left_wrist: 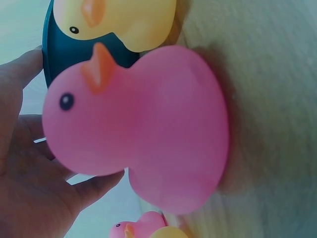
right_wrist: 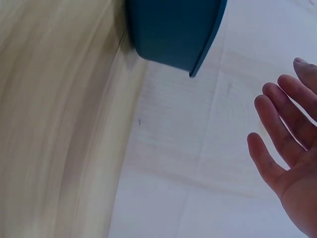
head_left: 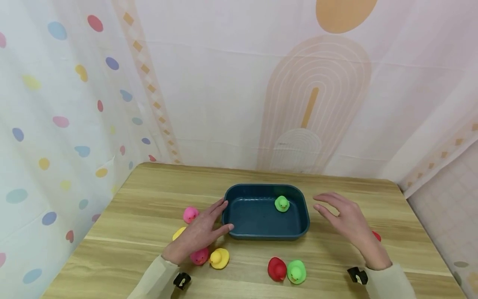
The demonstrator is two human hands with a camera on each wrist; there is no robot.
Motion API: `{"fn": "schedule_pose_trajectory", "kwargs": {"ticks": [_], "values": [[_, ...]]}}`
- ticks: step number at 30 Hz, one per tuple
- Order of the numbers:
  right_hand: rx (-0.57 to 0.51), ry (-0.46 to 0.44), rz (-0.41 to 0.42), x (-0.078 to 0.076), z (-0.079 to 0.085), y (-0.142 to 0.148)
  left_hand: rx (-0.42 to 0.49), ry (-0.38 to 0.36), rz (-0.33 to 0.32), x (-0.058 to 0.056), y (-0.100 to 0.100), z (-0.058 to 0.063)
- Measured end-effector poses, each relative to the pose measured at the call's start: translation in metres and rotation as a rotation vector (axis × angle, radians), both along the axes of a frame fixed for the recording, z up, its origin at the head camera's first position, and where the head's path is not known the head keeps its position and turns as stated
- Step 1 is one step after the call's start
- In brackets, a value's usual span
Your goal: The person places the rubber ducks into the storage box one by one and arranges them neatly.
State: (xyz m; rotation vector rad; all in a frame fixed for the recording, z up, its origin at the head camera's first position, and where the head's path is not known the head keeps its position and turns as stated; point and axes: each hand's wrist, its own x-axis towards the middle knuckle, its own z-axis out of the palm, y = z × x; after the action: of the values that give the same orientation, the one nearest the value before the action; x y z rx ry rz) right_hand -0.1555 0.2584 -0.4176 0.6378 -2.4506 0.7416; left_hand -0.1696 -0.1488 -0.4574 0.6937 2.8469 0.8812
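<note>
A dark teal rectangular box [head_left: 266,238] stands on the table with one green toy duck [head_left: 282,204] inside. My left hand [head_left: 201,231] touches the box's left rim, its fingers fairly straight and thumb at the near corner. Seen from the left wrist, a pink toy duck [left_wrist: 148,129] looms close to the camera, beside the hand and not gripped. Beyond it, a yellow toy duck [left_wrist: 133,22] partly covers the box. To the right of the box, my right hand [head_left: 345,216] hovers apart from it with loosely bent fingers and holds nothing.
Left of the box lie another pink duck [head_left: 191,214] and a yellow duck [head_left: 179,233] partly hidden by my left hand. In front are a red duck [head_left: 277,269] and a green duck [head_left: 296,272]. My right wrist partly hides another red duck [head_left: 376,236]. Patterned curtains [head_left: 216,104] enclose the table [head_left: 149,182].
</note>
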Motion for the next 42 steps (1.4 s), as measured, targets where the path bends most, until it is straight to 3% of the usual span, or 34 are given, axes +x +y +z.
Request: {"fn": "schedule_pose_trajectory", "kwargs": {"ticks": [19, 26, 33, 42], "values": [[0.088, 0.05, -0.085, 0.031, -0.001, 0.047, -0.003, -0.013, 0.004, 0.001, -0.001, 0.001], [0.094, 0.034, -0.103, 0.039, -0.007, 0.065, -0.002, -0.013, -0.004, 0.0, -0.001, 0.001], [0.14, 0.089, -0.136, 0.043, -0.017, 0.081, -0.007, -0.007, -0.001, 0.0, 0.0, 0.001], [0.151, -0.028, -0.202, 0.051, -0.023, 0.098, -0.007, -0.003, -0.003, 0.0, -0.001, 0.001]]}}
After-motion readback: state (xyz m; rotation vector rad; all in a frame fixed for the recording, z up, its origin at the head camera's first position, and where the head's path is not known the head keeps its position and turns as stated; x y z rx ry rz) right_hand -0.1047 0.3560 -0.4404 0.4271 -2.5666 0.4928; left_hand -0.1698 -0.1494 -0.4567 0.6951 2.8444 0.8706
